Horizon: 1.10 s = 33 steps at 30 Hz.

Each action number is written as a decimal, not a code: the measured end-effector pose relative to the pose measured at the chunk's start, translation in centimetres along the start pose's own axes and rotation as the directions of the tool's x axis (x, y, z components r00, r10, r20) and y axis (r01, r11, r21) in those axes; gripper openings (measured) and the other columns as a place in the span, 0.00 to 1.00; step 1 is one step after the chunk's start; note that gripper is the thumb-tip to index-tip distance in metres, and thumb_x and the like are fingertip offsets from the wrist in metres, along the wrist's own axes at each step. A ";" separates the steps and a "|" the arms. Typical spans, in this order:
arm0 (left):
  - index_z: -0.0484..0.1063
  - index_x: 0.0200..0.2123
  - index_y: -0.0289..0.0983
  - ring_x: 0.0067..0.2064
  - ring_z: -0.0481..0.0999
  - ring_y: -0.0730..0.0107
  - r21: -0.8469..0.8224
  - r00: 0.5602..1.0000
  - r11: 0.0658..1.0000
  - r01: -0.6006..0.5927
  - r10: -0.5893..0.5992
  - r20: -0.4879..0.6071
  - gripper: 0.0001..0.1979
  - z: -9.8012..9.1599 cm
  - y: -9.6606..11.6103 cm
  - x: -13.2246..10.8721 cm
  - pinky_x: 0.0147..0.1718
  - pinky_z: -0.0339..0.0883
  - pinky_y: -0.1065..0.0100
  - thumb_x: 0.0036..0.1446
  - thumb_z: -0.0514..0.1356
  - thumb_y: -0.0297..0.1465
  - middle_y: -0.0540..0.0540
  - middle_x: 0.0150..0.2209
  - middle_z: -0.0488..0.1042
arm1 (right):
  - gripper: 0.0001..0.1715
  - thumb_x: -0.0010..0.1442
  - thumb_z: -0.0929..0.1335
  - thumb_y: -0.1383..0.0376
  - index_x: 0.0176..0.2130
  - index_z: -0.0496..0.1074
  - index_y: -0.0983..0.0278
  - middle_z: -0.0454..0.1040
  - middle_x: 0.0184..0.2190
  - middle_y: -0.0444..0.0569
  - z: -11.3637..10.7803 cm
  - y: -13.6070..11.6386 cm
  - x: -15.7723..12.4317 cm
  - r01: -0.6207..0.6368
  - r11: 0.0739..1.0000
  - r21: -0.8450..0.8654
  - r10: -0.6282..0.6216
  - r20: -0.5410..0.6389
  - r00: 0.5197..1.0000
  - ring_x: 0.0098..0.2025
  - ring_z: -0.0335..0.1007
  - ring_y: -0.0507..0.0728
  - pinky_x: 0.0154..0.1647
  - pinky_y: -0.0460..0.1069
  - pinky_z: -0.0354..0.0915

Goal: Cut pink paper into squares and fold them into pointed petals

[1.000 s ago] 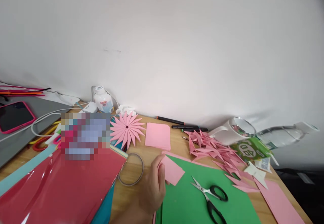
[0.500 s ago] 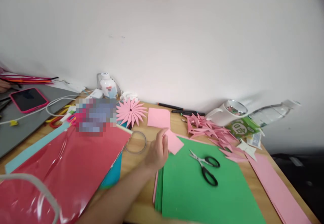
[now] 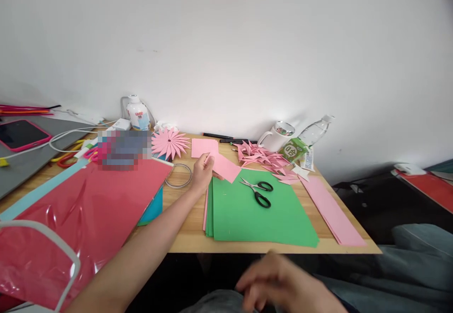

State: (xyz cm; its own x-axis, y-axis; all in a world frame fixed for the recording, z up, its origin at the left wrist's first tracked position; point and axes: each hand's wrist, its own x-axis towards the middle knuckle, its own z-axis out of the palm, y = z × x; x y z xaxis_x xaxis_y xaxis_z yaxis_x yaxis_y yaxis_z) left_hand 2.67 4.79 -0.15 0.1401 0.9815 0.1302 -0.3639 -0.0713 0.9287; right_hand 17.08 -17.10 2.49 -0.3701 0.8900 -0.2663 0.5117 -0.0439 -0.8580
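Observation:
My left hand [image 3: 204,171] pinches a pink piece of paper [image 3: 227,167] at its left end, over the far left corner of a green paper stack [image 3: 262,218]. Just behind it lies a small pile of pink paper squares [image 3: 201,148]. My right hand [image 3: 272,282] hangs below the table's front edge, above my lap, smeared by motion, so its fingers are unclear. Black-handled scissors [image 3: 260,192] rest on the green paper, blades spread a little. A round pink folded-paper flower [image 3: 170,141] stands left of the squares, and folded pink paper pieces [image 3: 260,155] are heaped to the right.
A red plastic-wrapped paper pack [image 3: 95,200] covers the left side. At the back right are a white mug [image 3: 278,136], a green packet [image 3: 293,149] and a clear bottle [image 3: 314,130]. Pink strips [image 3: 332,211] lie along the right edge; a tape ring [image 3: 179,176] lies left of my hand.
The view has tilted down and pulled back, showing the table's front edge and my lap. My right hand has come into view at the bottom. My left hand still holds pink paper, now showing a longer piece.

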 end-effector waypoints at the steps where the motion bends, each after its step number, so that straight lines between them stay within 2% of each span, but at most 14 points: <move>1: 0.68 0.33 0.36 0.17 0.67 0.76 -0.017 1.000 1.000 0.005 -0.005 0.015 0.17 0.1 0.0 0.0 0.15 0.63 0.74 0.49 0.62 0.43 0.55 0.22 0.61 | 0.15 0.60 0.63 0.54 0.31 0.76 0.58 0.77 0.22 0.47 -1.8 -0.8 0.2 0.015 0.994 0.112 0.002 -0.151 0.989 0.22 0.72 0.55 0.21 0.48 0.70; 2: 0.67 0.32 0.36 0.18 0.67 0.77 -0.032 1.000 0.999 0.010 -0.009 0.028 0.16 0.2 0.1 0.0 0.16 0.65 0.74 0.48 0.63 0.43 0.56 0.22 0.60 | 0.16 0.58 0.65 0.53 0.30 0.74 0.61 0.75 0.22 0.48 -3.6 -1.3 1.0 0.059 0.990 0.126 0.000 -0.424 0.906 0.23 0.72 0.55 0.23 0.49 0.70; 3: 0.66 0.30 0.35 0.18 0.67 0.77 -0.044 0.999 0.999 0.015 -0.013 0.039 0.16 0.3 0.2 -0.1 0.16 0.66 0.74 0.47 0.64 0.42 0.57 0.22 0.59 | 0.16 0.55 0.67 0.52 0.34 0.73 0.62 0.76 0.27 0.50 -5.1 -1.7 2.3 0.098 0.991 0.097 -0.012 -0.646 0.763 0.26 0.73 0.56 0.25 0.50 0.71; 4: 0.66 0.29 0.35 0.19 0.67 0.78 -0.055 0.999 0.998 0.020 -0.017 0.050 0.16 0.4 0.3 -0.2 0.17 0.67 0.73 0.46 0.65 0.41 0.57 0.22 0.59 | 0.20 0.52 0.69 0.51 0.40 0.71 0.62 0.76 0.35 0.54 -6.3 -1.7 4.0 0.132 0.988 0.079 -0.028 -0.751 0.660 0.33 0.74 0.58 0.30 0.52 0.72; 5: 0.65 0.28 0.35 0.19 0.67 0.78 -0.065 0.998 0.998 0.025 -0.021 0.059 0.16 0.5 0.3 -0.3 0.18 0.68 0.73 0.45 0.65 0.40 0.57 0.22 0.59 | 0.27 0.49 0.71 0.51 0.45 0.69 0.62 0.74 0.41 0.55 -7.3 -1.6 5.8 0.159 0.983 0.086 -0.029 -0.794 0.608 0.39 0.73 0.60 0.32 0.53 0.72; 6: 0.65 0.27 0.35 0.20 0.67 0.79 -0.075 0.997 0.997 0.032 -0.027 0.067 0.16 0.6 0.4 -0.3 0.19 0.69 0.73 0.44 0.66 0.40 0.57 0.22 0.59 | 0.32 0.46 0.72 0.50 0.47 0.67 0.62 0.73 0.42 0.56 -7.9 -1.4 7.6 0.183 0.976 0.117 -0.019 -0.792 0.610 0.41 0.72 0.61 0.34 0.54 0.72; 7: 0.65 0.26 0.35 0.20 0.67 0.79 -0.085 0.997 0.996 0.038 -0.033 0.070 0.16 0.7 0.5 -0.4 0.20 0.70 0.72 0.43 0.66 0.39 0.57 0.22 0.59 | 0.34 0.44 0.74 0.50 0.47 0.67 0.62 0.74 0.40 0.54 -8.4 -1.1 9.3 0.222 0.959 0.179 -0.012 -0.753 0.658 0.41 0.72 0.60 0.35 0.54 0.72; 9: 0.64 0.24 0.35 0.20 0.66 0.80 -0.105 0.997 0.993 0.055 -0.048 0.067 0.17 0.7 0.8 -0.4 0.21 0.72 0.71 0.42 0.67 0.38 0.58 0.21 0.58 | 0.29 0.40 0.75 0.51 0.39 0.71 0.64 0.74 0.28 0.47 -8.7 -0.5 12.0 0.286 0.895 0.341 -0.001 -0.641 0.768 0.32 0.73 0.57 0.34 0.53 0.71; 10: 0.64 0.24 0.34 0.20 0.66 0.80 -0.113 0.996 0.991 0.066 -0.059 0.062 0.17 0.7 0.9 -0.3 0.22 0.73 0.71 0.42 0.67 0.38 0.58 0.21 0.58 | 0.25 0.38 0.76 0.51 0.31 0.71 0.64 0.72 0.22 0.44 -8.9 -0.3 13.0 0.313 0.861 0.402 0.008 -0.626 0.780 0.28 0.71 0.55 0.32 0.52 0.71; 13: 0.64 0.21 0.33 0.20 0.67 0.81 -0.137 0.995 0.986 0.097 -0.093 0.030 0.19 0.6 1.2 0.0 0.24 0.74 0.70 0.40 0.69 0.39 0.58 0.20 0.59 | 0.22 0.38 0.75 0.50 0.23 0.70 0.64 0.69 0.19 0.42 -9.3 -0.1 14.8 0.351 0.830 0.434 0.011 -0.641 0.767 0.24 0.68 0.52 0.30 0.50 0.70; 20: 0.71 0.26 0.31 0.24 0.72 0.74 -0.198 0.981 0.967 0.161 -0.179 -0.075 0.21 -0.2 2.1 0.7 0.24 0.75 0.68 0.38 0.69 0.43 0.50 0.24 0.71 | 0.22 0.43 0.73 0.48 0.22 0.70 0.64 0.69 0.21 0.43 -9.8 0.1 17.4 0.376 0.795 0.477 0.006 -0.626 0.780 0.23 0.65 0.50 0.24 0.46 0.69; 26: 0.71 0.24 0.31 0.23 0.71 0.77 -0.202 0.968 0.959 0.201 -0.225 -0.108 0.17 -0.2 1.6 0.7 0.26 0.75 0.68 0.39 0.70 0.38 0.53 0.22 0.71 | 0.21 0.45 0.72 0.49 0.26 0.73 0.64 0.70 0.23 0.46 -8.6 1.5 17.6 0.364 0.792 0.489 0.059 -0.656 0.752 0.25 0.65 0.52 0.21 0.46 0.68; 30: 0.71 0.33 0.31 0.33 0.78 0.66 -0.193 0.953 0.939 0.284 -0.299 -0.049 0.19 0.0 1.3 0.5 0.32 0.74 0.65 0.39 0.71 0.35 0.46 0.32 0.76 | 0.18 0.49 0.71 0.51 0.30 0.73 0.63 0.73 0.27 0.47 -8.5 1.9 17.2 0.393 0.815 0.426 0.053 -0.730 0.681 0.29 0.69 0.54 0.28 0.49 0.71; 33: 0.68 0.42 0.33 0.40 0.78 0.59 -0.217 0.948 0.924 0.314 -0.318 0.020 0.26 0.1 1.2 0.4 0.38 0.73 0.59 0.40 0.71 0.36 0.41 0.38 0.76 | 0.11 0.52 0.70 0.56 0.31 0.75 0.62 0.76 0.30 0.48 -8.3 1.6 16.8 0.421 0.877 0.231 -0.118 -0.746 0.655 0.33 0.72 0.56 0.37 0.52 0.70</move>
State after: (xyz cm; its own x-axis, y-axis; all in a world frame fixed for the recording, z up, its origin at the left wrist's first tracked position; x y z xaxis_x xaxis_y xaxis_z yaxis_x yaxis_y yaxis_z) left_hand 2.43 5.05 1.03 0.2671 0.9496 -0.1644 -0.4919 0.2810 0.8240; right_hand 18.11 1.56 0.31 0.2754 0.9270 0.2544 0.1140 0.2313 -0.9662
